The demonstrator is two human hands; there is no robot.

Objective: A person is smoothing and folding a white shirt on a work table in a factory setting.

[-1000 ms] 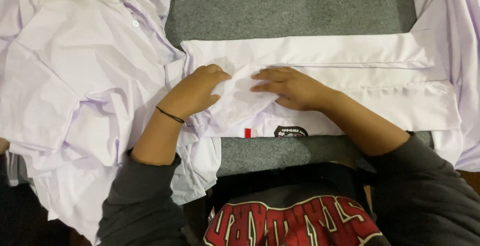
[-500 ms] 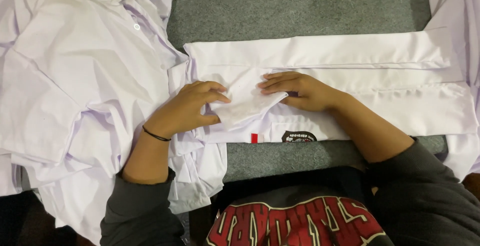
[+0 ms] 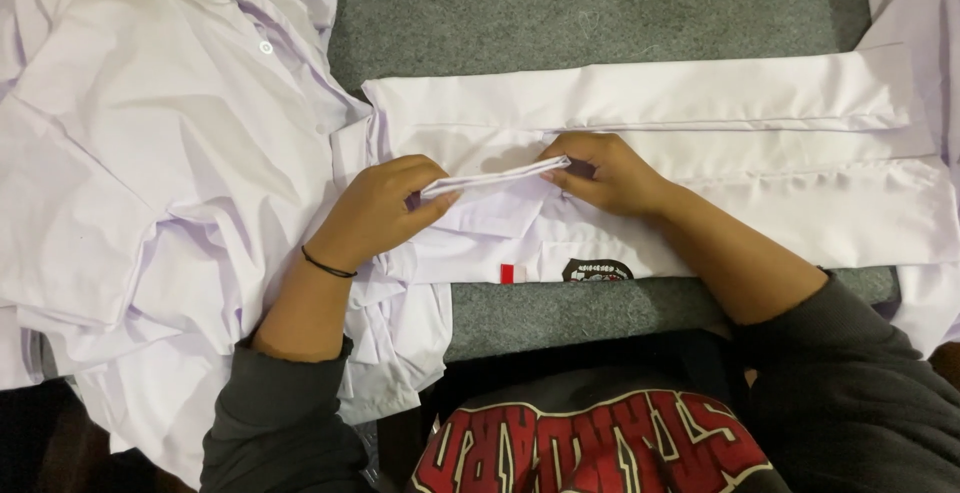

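Soft, even indoor light from above; sharp in the middle, dim at the bottom corners.

The white shirt [image 3: 700, 153] and the pile [image 3: 150, 153] on the left read bright with a faint lilac cast, yet hold their creases without glare. Shadows are weak: a thin one under the lifted fold [image 3: 495, 178] between the left hand [image 3: 375, 213] and the right hand [image 3: 605, 175], another along the shirt's near edge on the grey cloth [image 3: 600, 13]. The dark sleeves [image 3: 860, 403] lose detail. No motion blur shows; edge bending is slight.
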